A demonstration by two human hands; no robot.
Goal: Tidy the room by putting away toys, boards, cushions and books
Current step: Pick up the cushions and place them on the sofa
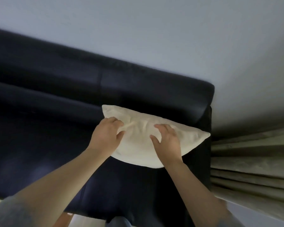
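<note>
I see both hands on the cream cushion (184,128). My left hand (107,134) has the fingers curled and the thumb closed against them, and it pinches a fold of the cover, which is wrinkled there. My right hand (166,139) lies on top with the fingers spread and only a little bent, pressing on the fabric. The cushion is at the right end of the dark sofa (56,99), against the backrest and beside the armrest.
</note>
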